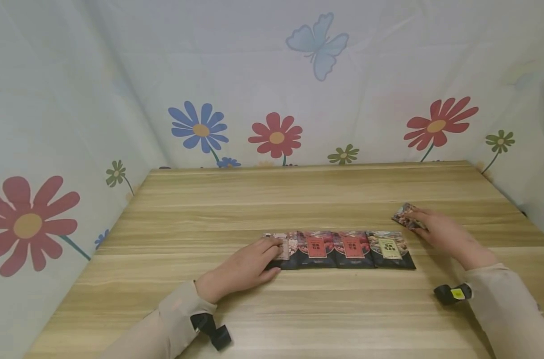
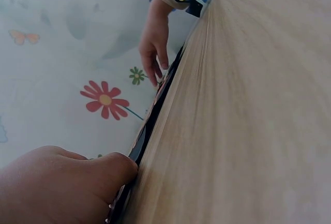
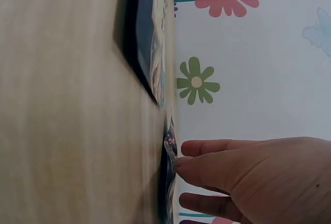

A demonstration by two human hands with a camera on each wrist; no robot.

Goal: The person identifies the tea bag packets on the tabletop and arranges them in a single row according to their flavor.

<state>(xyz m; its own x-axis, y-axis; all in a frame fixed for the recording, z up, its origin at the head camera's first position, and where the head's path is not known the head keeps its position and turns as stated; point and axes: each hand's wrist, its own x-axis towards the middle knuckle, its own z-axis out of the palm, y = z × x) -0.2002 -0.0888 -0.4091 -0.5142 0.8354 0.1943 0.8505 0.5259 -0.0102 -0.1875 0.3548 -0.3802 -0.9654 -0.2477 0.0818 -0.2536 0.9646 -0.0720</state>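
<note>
Four flat printed packets lie side by side in a row on the table. My left hand (image 1: 242, 267) rests on the leftmost pale-pink-labelled packet (image 1: 291, 249), its thumb at the near edge. To the right come a red-labelled packet (image 1: 316, 252), a second red-labelled packet (image 1: 353, 252) and a yellow-green-labelled packet (image 1: 392, 252). Beyond the row's right end, a separate small-patterned packet (image 1: 402, 215) lies further back and turned at an angle. My right hand (image 1: 447, 237) touches it with extended fingers; in the right wrist view the fingertips (image 3: 186, 167) meet its upper face.
The wood-grain table (image 1: 209, 204) reaches back to a white curtain (image 1: 236, 60) printed with flowers and a butterfly. A black wrist camera (image 1: 211, 331) hangs by the left sleeve, another black wrist camera (image 1: 451, 294) by the right sleeve.
</note>
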